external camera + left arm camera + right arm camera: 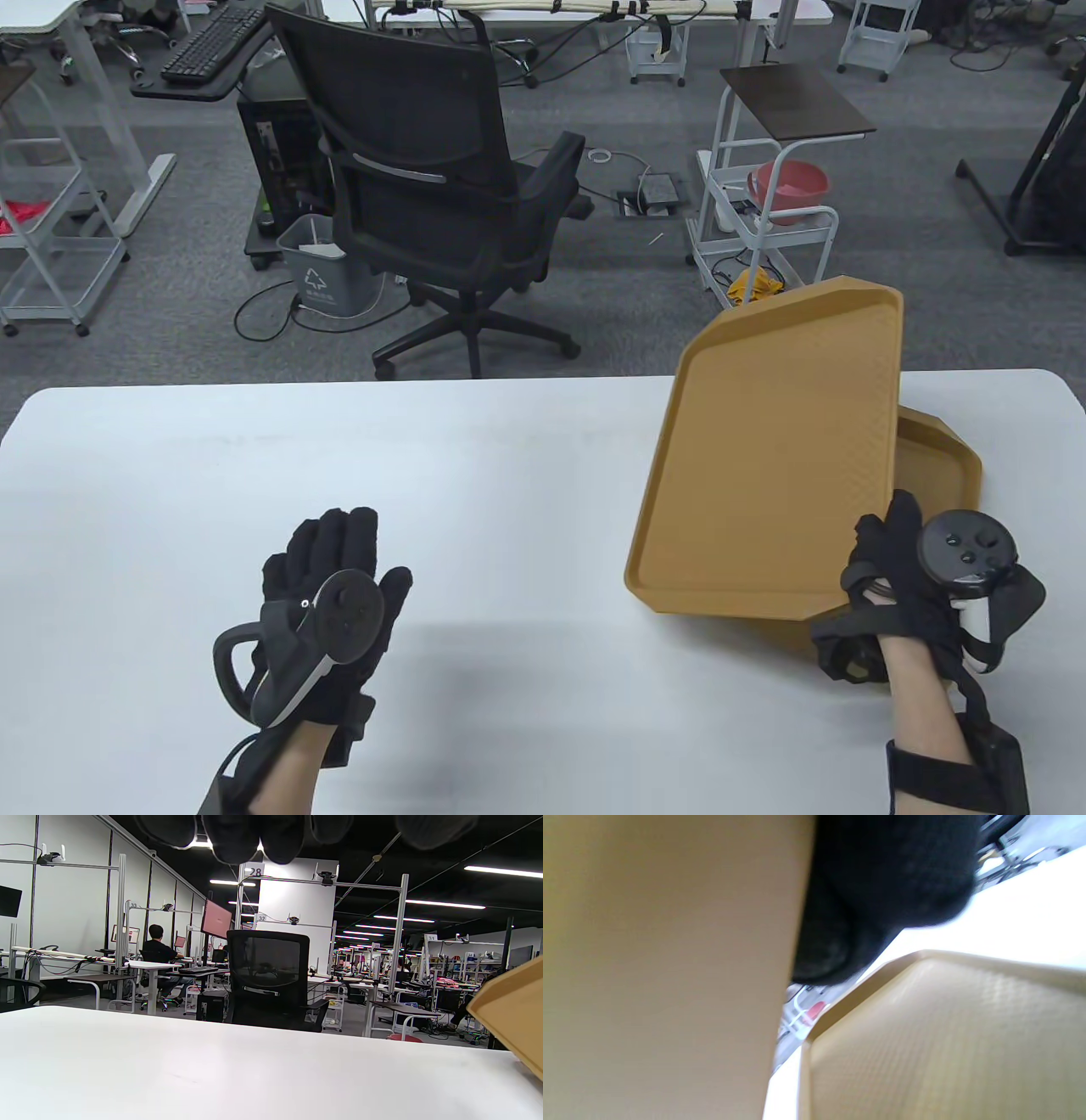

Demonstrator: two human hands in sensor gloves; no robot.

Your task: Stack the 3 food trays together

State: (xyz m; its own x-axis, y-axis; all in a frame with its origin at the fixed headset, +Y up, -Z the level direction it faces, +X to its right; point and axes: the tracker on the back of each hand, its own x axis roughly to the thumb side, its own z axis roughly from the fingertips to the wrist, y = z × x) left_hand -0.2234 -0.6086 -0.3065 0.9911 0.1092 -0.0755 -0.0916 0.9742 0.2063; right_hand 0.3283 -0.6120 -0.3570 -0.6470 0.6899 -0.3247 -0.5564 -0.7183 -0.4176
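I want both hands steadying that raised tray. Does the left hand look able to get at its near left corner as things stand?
Probably yes. The left hand hovers empty over bare table, and nothing lies between it and the raised tray, which the right hand grips.

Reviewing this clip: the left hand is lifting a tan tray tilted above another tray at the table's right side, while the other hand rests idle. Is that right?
Not quite. It is the right hand that grips the raised tray, tilted above the lower tray on the table's right side; the left hand is the idle one, holding nothing. The table view shows this.
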